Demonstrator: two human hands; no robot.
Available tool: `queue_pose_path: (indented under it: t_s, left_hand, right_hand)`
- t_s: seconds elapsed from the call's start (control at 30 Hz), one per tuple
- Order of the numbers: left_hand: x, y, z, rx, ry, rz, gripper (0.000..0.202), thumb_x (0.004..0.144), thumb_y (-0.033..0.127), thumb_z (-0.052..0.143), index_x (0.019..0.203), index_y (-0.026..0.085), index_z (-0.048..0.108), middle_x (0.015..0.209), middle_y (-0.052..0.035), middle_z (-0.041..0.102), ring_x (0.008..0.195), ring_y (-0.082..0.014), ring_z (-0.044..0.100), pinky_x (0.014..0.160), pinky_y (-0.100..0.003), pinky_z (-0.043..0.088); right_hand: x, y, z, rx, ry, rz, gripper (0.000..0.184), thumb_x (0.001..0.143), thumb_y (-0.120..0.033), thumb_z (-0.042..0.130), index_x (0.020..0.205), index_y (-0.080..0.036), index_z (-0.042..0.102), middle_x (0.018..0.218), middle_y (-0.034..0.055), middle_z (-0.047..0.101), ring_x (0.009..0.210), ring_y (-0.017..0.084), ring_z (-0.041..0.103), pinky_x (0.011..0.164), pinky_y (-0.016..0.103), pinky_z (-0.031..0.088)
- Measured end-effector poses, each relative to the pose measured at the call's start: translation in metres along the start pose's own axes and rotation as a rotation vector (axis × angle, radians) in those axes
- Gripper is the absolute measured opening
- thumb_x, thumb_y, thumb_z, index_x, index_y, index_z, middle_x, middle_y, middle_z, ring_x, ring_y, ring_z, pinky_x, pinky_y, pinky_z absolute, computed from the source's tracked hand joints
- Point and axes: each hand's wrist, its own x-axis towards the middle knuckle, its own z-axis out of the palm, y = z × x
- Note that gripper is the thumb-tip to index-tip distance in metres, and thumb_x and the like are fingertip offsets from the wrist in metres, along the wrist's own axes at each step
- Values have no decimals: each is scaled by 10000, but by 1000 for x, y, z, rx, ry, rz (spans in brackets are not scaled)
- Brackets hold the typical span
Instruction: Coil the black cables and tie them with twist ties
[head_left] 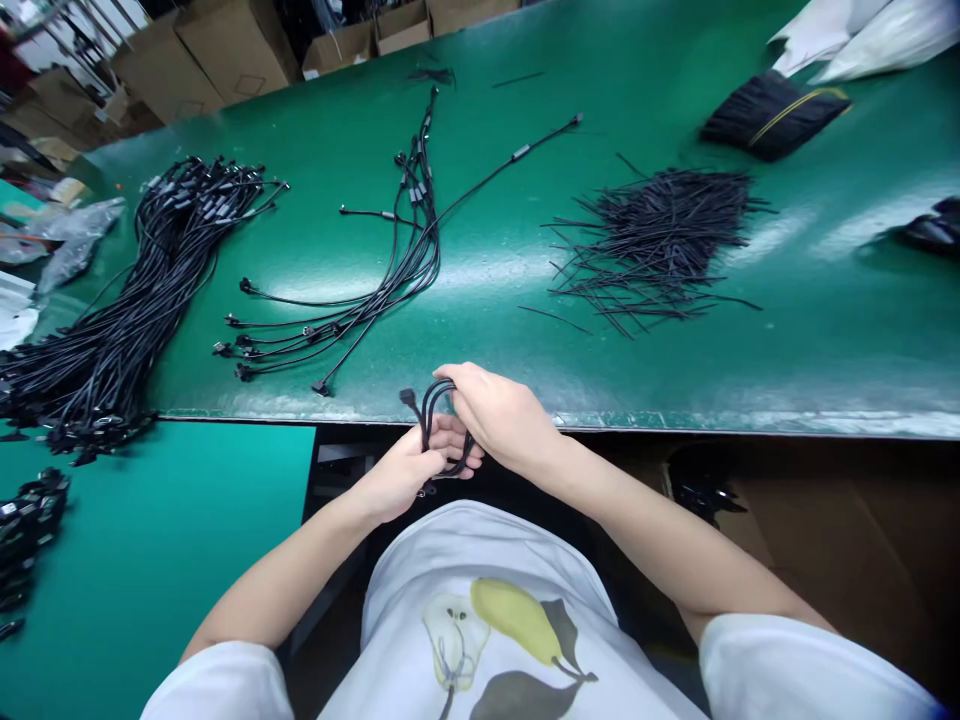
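View from the head camera, read left to right. On the green bench mat (825, 330), a thick heap of black connector-tipped cables (142, 270) lies at far left. Beside it, a smaller spread of the same black cables (375, 270) fans out flat, plugs pointing toward the near edge.

At centre, just off the bench edge and above the lap, I see the left hand (405, 470) closed around the lower part of a thin black cable wound into a few loose loops (433, 400). One plug end sticks up at the left of the coil. The right hand (499, 415) curls over the top of the loops, fingers pressed onto them; its fingertips are hidden, so I cannot tell the exact pinch.

I judge the cable light and limp yet springy. Its loops would likely open if released, and the smooth jacket may slide. The best hold seems to be across all the loops at once, not at the plug.

To the right lies a loose scatter of short black wire ties (660, 235), and farther back a banded black bundle of ties (772, 110).
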Motion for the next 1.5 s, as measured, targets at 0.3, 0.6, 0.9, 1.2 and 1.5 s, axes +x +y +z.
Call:
queue_pose_path:
  t_s: [0.3, 0.6, 0.9, 1.2, 1.5]
  left_hand:
    - [7, -18, 16, 53, -45, 58, 209, 632, 117, 587, 840, 143, 575, 736, -19, 618, 732, -164, 599, 763, -354, 485]
    - [-2, -13, 3, 44, -155, 36, 374, 809, 484, 650, 920, 142, 548, 786, -32, 584, 702, -136, 552, 659, -290, 462]
    - [-8, 1, 1, -109, -184, -26, 458, 855, 558, 583, 940, 109, 602, 659, 25, 388, 575, -97, 406, 511, -228, 341]
    - [-2, -2, 7, -2, -323, -10, 345, 851, 468, 641, 917, 136, 573, 676, 18, 450, 616, -107, 482, 591, -251, 401]
    - [-4, 2, 13, -264, -236, -170, 486, 835, 584, 590, 919, 109, 646, 652, 23, 380, 568, -88, 385, 565, -235, 375]
  right_hand:
    - [-6, -33, 6, 1332, -170, 447, 209, 791, -197, 389, 972, -219, 492, 789, -9, 640, 546, 105, 546, 450, 187, 410]
    - [9, -32, 7, 1629, -55, 421, 238, 665, -176, 413, 889, -194, 490, 541, -82, 401, 399, 35, 139, 369, 143, 139]
    - [17, -14, -1, 1614, -147, 514, 224, 710, -144, 492, 930, -180, 508, 748, -28, 536, 582, 71, 516, 558, 200, 446]
    - [3, -10, -6, 1362, -45, 294, 408, 855, -481, 627, 1141, -221, 495, 803, -19, 596, 604, 83, 587, 531, 191, 482]
    - [15, -19, -5, 1524, 0, 215, 456, 787, -599, 659, 936, -195, 508, 553, -113, 399, 336, -3, 261, 312, 113, 184]
